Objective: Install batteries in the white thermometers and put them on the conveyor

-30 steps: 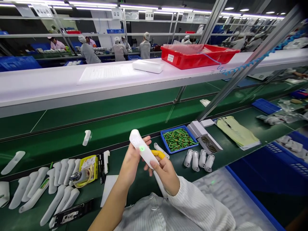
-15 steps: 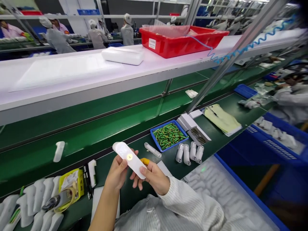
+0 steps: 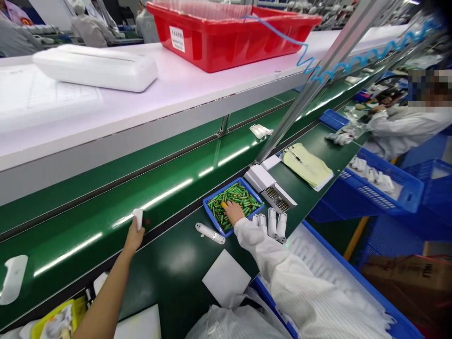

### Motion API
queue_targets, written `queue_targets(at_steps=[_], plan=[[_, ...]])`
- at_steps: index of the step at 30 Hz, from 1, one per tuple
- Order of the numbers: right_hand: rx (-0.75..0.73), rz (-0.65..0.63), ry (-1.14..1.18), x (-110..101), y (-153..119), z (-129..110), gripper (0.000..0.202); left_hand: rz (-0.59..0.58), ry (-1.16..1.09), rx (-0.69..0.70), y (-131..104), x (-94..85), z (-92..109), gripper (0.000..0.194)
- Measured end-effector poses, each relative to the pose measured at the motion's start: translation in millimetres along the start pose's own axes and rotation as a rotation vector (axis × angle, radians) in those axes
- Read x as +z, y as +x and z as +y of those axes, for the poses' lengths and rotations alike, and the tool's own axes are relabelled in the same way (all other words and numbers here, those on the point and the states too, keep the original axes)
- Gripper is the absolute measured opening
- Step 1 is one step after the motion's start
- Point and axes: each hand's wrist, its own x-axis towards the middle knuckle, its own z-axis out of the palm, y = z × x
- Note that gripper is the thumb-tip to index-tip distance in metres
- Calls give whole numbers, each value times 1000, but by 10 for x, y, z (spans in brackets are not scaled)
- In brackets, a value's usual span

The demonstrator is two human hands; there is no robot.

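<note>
My left hand (image 3: 134,237) reaches out to the edge of the green belt, its fingers closed around the end of a white plastic handheld device (image 3: 139,216). Farther right, my right hand (image 3: 233,213) is down in a blue tray (image 3: 208,205) heaped with green batteries (image 3: 247,200). One of its fingers wears a yellow finger cot. Its fingertips touch the pile and are partly hidden, so I cannot tell whether they grip a battery. A slim white casing (image 3: 210,233) lies left of the tray. Several white casings (image 3: 276,224) stand right of it, partly behind my sleeve.
Another white device (image 3: 14,278) lies on the green belt (image 3: 70,245) at left. A white shelf (image 3: 197,96) with a red bin (image 3: 219,42) crosses above. Behind the tray are a battery box (image 3: 278,197) and yellow paper (image 3: 307,165). A co-worker (image 3: 406,127) sits at right.
My hands have parted from the white device they held together. The left has carried it forward and left to the belt; the right has let go and moved into the battery tray.
</note>
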Motion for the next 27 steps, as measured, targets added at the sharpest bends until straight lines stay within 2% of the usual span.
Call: queue_targets(at_steps=[3,5,8,10,14,16,17,19,21,24,27], plan=[[-41,-62,-82,104,101,15,31,34,119,26,227,-89,-113,64],[-55,-82,-100,150,138,26,31,70,178,79,274,-77,-107,62],[-72,-105,-89,183,175,40,30,88,233,227,169,158,38,61],[-82,-115,-55,189,189,42,29,-29,244,373,-9,457,194,57],[-64,-79,88,169,188,56,28,-462,224,651,-454,1105,462,47],[-21,-12,198,132,169,78,29,-559,203,684,-618,1297,512,41],[8,33,263,105,155,90,29,-573,188,676,-677,1339,515,36],[64,130,415,36,109,108,29,-568,140,644,-773,1318,493,27],[92,212,588,-45,29,107,29,-547,59,615,-878,1185,466,26],[59,291,850,-157,-180,22,26,-446,-102,566,-1114,862,490,31],[-15,315,1069,-217,-480,-216,25,-267,-280,512,-1381,512,605,29]])
